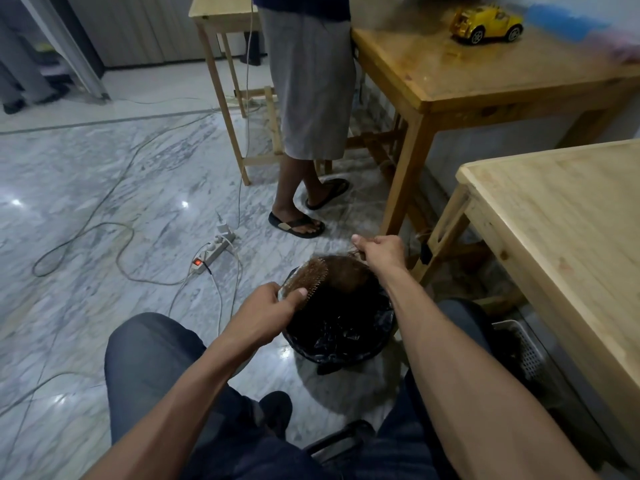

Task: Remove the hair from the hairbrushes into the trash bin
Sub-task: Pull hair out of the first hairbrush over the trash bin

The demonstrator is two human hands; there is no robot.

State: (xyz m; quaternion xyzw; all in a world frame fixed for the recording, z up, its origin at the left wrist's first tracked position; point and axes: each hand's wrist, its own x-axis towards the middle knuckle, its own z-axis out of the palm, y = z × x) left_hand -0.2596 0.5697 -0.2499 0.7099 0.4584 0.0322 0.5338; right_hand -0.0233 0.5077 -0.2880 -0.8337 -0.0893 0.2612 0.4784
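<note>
A round trash bin (349, 355) lined with a black bag stands on the floor between my knees. My left hand (273, 306) grips a hairbrush (308, 277) with a bristled pad, held over the bin's far left rim. A wad of brown hair (346, 273) stretches from the brush towards my right hand (379, 251), which pinches the hair at the far rim of the bin. The brush's handle is hidden inside my left fist.
A person in flip-flops (298, 225) stands just beyond the bin. A power strip (213, 251) and cables lie on the marble floor to the left. Wooden tables (554, 216) stand at right, one with a yellow toy car (486, 24). A white basket (523, 348) sits under the near table.
</note>
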